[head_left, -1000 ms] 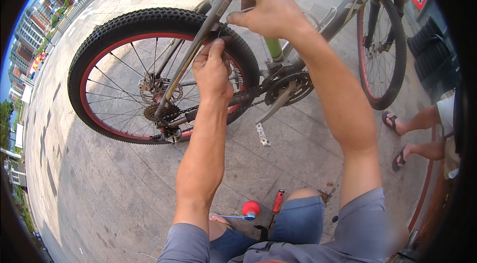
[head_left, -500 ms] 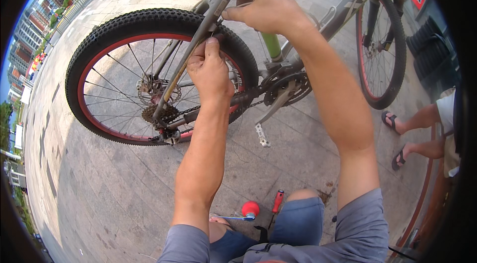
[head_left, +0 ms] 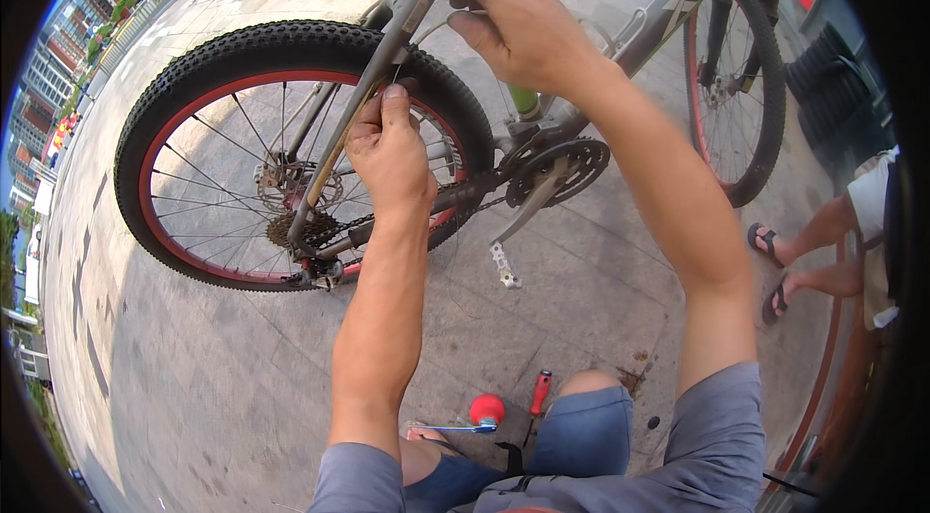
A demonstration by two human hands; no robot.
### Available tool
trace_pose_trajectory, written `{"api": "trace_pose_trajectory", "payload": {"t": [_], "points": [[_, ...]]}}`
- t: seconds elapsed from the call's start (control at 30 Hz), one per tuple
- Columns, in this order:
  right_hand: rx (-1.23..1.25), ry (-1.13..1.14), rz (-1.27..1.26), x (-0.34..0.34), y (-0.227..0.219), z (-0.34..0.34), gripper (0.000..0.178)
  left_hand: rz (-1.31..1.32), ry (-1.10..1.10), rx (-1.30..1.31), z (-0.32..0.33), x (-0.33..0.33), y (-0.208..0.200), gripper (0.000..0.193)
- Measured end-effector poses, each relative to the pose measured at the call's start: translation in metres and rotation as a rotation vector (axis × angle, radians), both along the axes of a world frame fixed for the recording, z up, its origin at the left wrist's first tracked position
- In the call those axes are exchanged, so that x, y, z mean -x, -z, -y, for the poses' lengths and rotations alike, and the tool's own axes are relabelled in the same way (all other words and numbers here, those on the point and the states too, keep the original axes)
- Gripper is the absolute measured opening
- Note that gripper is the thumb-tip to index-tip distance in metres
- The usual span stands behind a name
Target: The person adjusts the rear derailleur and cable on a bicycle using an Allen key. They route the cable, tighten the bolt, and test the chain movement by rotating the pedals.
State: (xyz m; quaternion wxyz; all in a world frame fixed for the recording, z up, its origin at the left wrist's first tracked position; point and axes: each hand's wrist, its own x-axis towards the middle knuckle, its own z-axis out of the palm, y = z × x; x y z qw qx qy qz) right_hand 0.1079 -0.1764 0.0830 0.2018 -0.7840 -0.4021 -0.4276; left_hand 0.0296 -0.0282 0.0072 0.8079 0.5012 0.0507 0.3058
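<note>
Paved plaza is holding a bicycle's rear wheel [head_left: 291, 150]; left hand [head_left: 390, 156] is pinching a thin cable [head_left: 418, 40] beside its seat stay [head_left: 341, 140], right hand [head_left: 523, 29] gripping the cable's upper end above.

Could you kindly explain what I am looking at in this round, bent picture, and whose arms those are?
The picture comes from a wide camera worn on a person's head, looking down, so straight lines curve near the rim. Both bare arms are that person's own. The left hand pinches a thin cable beside the grey seat stay of a bicycle, above its red-rimmed rear wheel. The right hand grips higher up by the frame. On the paved ground by the knees lie a red-handled screwdriver and a red ball-shaped thing. Another person's sandalled feet show at right.
</note>
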Motion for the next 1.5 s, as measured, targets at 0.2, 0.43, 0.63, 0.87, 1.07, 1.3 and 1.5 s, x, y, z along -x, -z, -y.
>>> {"api": "trace_pose_trajectory", "payload": {"t": [0.2,0.43,0.63,0.87,1.07,1.3,1.5], "points": [[-0.281,-0.243,-0.033,0.000,0.019,0.015,0.012,-0.036,0.063,0.064,-0.005,0.011,-0.004,0.011],[-0.293,0.041,0.272,-0.017,0.018,-0.011,0.019,-0.028,0.063,-0.052,-0.011,0.015,-0.006,0.017],[-0.761,0.022,0.123,0.003,0.045,0.001,0.035,-0.055,0.089,-0.042,-0.015,0.014,-0.006,0.015],[-0.545,0.062,0.269,0.003,0.050,-0.002,0.036,-0.034,0.080,-0.084,-0.015,0.015,-0.003,0.015],[-0.479,0.151,0.288,0.002,0.033,-0.004,0.029,0.000,0.062,-0.122,-0.016,0.015,0.002,0.015],[-0.317,0.237,0.287,-0.002,0.020,-0.001,0.027,0.042,0.080,-0.159,-0.022,0.013,0.005,0.015],[-0.343,0.145,0.189,0.010,0.030,0.000,0.034,0.032,0.054,-0.199,-0.028,0.009,0.007,0.014]]}}
